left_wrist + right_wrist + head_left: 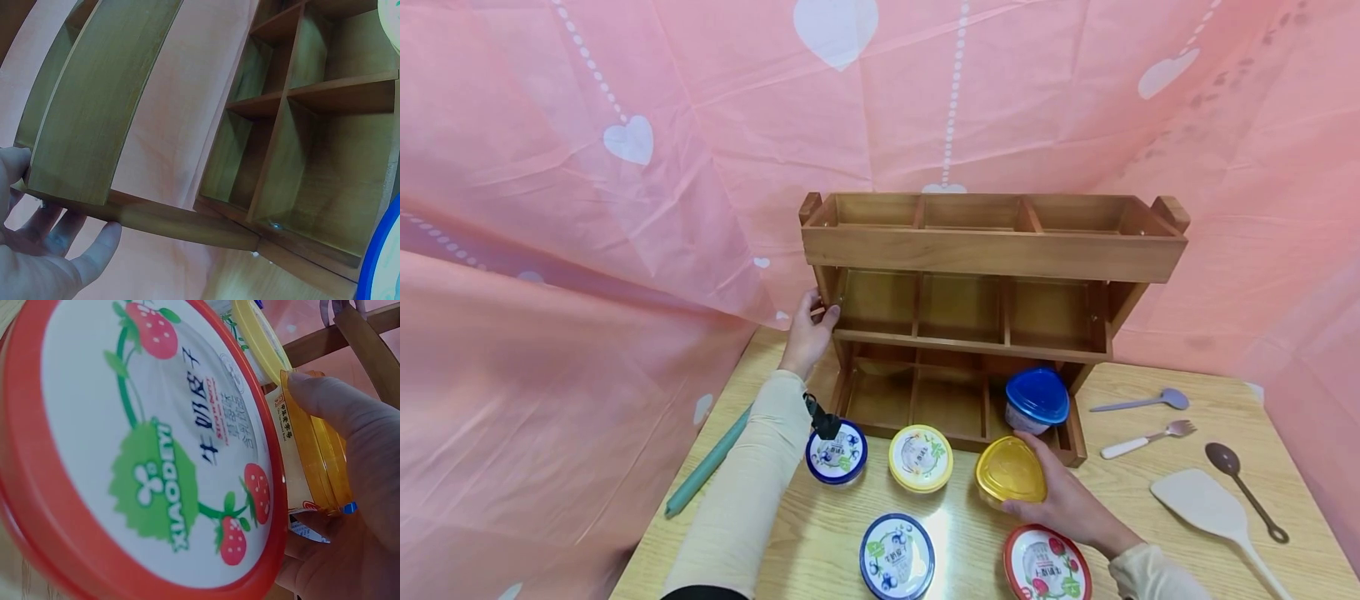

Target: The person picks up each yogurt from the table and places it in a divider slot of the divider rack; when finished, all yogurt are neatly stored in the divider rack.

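Right hand (1070,502) grips yellow tub (1010,472) — left hand (807,337), rack (992,252).

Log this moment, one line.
left hand: holds brown wooden tiered rack; right hand: grips yellow-lidded triangular plastic tub; blue-lidded triangular tub: in rack's lowest tier

From my spot: blue-lidded tub (1037,396) blocked the wooden rack (992,254) at bottom right. Bottom left bay (880,396) and bottom middle bay (949,404) had room, middle tier (970,343) overhanging. Blue-rimmed jar (838,458) and yellow-rimmed jar (921,458) fronted them, narrow gap between. Red-rimmed jar (1047,567) crowded the right hand (1071,500).
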Motion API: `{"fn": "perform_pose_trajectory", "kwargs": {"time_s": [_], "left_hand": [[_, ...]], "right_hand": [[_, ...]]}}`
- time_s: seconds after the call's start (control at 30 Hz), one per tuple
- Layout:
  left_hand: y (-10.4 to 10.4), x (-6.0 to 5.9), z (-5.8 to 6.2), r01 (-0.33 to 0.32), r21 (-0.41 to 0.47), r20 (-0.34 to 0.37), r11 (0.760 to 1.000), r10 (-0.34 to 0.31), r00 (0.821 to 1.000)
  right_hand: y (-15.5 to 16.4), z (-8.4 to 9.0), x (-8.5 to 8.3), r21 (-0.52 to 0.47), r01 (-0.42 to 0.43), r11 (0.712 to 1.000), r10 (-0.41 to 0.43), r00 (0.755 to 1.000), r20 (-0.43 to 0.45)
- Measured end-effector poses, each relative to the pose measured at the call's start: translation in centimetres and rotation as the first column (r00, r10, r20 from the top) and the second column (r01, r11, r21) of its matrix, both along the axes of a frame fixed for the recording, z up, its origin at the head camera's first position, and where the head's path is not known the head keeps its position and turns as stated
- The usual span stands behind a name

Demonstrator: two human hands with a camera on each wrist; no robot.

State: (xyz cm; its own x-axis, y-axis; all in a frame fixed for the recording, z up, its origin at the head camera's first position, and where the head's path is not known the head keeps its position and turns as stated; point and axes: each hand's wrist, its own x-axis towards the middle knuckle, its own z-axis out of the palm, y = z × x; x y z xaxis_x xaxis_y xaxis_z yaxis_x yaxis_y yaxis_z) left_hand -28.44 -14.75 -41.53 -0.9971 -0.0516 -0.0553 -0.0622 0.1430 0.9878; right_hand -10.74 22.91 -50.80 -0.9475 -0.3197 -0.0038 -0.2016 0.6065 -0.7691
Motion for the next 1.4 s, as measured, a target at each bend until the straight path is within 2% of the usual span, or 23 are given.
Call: {"fn": "perform_pose_trajectory", "kwargs": {"time_s": [0.43, 0.47, 0.67, 0.73, 0.9, 1.13, 1.4], "left_hand": [[0.2, 0.3, -0.3, -0.024, -0.047, -0.047, 0.999, 0.021, 0.999], [0.3, 0.6, 0.2, -0.02, -0.044, -0.038, 0.999, 0.019, 0.999], [0.3, 0.7, 0.2, -0.023, -0.062, -0.025, 0.998, 0.021, 0.999], [0.3, 0.5, -0.2, -0.026, -0.067, -0.03, 0.997, 0.024, 0.999], [0.3, 0.5, -0.1, -0.021, -0.057, -0.031, 0.998, 0.02, 0.999], [0.3, 0.5, -0.1, -0.024, -0.053, -0.032, 0.998, 0.022, 0.999], [0.2, 0.4, -0.2, -0.026, -0.054, -0.029, 0.998, 0.024, 0.999]], "right_hand": [[-0.2, 0.0, 0.2, 0.002, 0.031, 1.0, -0.031, 0.999, 0.03], [-0.2, 0.2, 0.3, -0.003, 0.03, 1.0, -0.03, 0.999, 0.03], [-0.1, 2.1, 0.5, -0.051, 0.009, 0.999, -0.008, 1.0, 0.009], [-0.1, 2.8, 0.5, -0.068, 0.001, 0.998, -0.002, 1.0, -0.005], [-0.2, 4.0, 0.6, -0.059, 0.005, 0.998, -0.007, 1.0, -0.026], [-0.7, 5.1, 0.0, -0.016, 0.024, 1.0, -0.026, 0.997, -0.073], [-1.4, 5.7, -1.8, 0.003, 0.062, 0.998, -0.062, 0.995, -0.072]]}}
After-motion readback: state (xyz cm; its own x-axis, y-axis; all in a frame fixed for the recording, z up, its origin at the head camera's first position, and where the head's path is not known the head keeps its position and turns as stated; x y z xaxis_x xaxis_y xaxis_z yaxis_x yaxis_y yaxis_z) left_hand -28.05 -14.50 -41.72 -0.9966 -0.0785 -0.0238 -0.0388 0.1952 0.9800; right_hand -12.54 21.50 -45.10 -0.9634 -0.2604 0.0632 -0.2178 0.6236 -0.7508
